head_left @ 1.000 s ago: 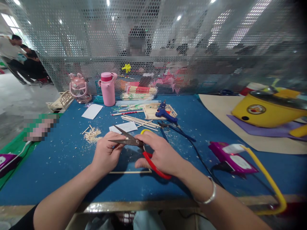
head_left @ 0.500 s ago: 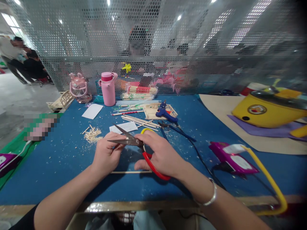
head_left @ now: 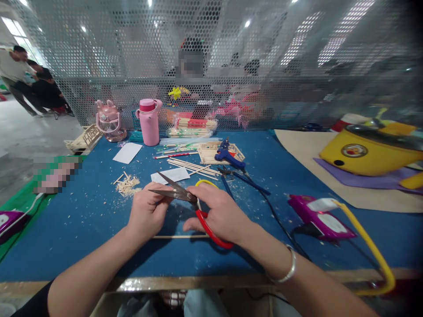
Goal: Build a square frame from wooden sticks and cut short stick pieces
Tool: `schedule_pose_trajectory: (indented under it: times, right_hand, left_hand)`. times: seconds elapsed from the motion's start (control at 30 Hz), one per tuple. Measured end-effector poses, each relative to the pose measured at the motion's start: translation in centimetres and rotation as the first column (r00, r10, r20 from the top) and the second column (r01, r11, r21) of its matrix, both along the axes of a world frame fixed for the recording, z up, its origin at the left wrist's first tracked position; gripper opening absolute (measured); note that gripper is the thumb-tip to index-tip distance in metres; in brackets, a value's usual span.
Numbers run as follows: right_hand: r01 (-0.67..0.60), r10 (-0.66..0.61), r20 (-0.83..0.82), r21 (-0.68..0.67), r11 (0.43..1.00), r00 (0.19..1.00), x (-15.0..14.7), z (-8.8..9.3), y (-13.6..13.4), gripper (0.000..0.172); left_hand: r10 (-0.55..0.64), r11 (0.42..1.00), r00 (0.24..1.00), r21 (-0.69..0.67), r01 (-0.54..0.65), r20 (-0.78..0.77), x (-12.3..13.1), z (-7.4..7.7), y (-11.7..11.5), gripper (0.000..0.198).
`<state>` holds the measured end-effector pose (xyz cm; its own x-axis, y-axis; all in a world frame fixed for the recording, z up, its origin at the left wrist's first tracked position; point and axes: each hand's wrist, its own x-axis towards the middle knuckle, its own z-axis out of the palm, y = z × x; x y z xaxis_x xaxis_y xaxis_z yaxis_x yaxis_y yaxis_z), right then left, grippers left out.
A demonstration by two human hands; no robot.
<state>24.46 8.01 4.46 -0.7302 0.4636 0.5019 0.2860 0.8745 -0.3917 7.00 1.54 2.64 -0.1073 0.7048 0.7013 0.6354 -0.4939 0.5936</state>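
My right hand (head_left: 222,212) grips the red and yellow handles of a pair of scissors (head_left: 178,193), whose dark blades stand apart and point left. My left hand (head_left: 147,213) is closed in a pinch right at the blades; what it holds is too small to make out. A thin wooden stick (head_left: 180,237) lies flat on the blue table (head_left: 82,229) just below both hands. A small heap of wood offcuts (head_left: 126,185) sits to the upper left of my left hand.
Behind the hands lie loose sticks (head_left: 191,166), a blue glue gun (head_left: 228,157) with its cable, and white cards. A pink bottle (head_left: 149,121) and pink cup (head_left: 108,120) stand at the back. A purple device (head_left: 319,219) and yellow pot (head_left: 366,152) are at right. A mesh screen closes the far side.
The yellow scissor handle has lifted a little and the grip has shifted slightly. Both hands stay in nearly the same place.
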Motion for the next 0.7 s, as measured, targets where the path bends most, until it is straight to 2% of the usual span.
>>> schedule_pose_trajectory:
  times: [0.3,0.53,0.63,0.7]
  right_hand:
    - [0.008,-0.008,-0.004,-0.013,1.000,1.000,0.01,-0.18,0.07,0.064]
    - [0.003,-0.003,0.008,-0.054,0.999,1.000,0.13,-0.09,0.07,0.056]
    - [0.023,-0.021,0.027,-0.081,0.996,0.999,0.09,-0.12,0.38,0.050]
    - [0.063,-0.062,0.007,-0.097,0.993,0.998,0.13,-0.20,0.94,0.046]
  left_hand:
    - [0.016,1.000,1.000,-0.016,-0.016,-0.002,-0.15,-0.20,0.06,0.019]
    - [-0.008,0.999,1.000,-0.040,0.008,-0.004,0.10,0.42,-0.06,0.019]
    - [0.002,0.993,1.000,-0.117,-0.004,-0.017,-0.11,0.47,0.20,0.019]
    - [0.056,0.979,0.998,-0.194,-0.059,-0.023,-0.62,0.32,0.58,0.019]
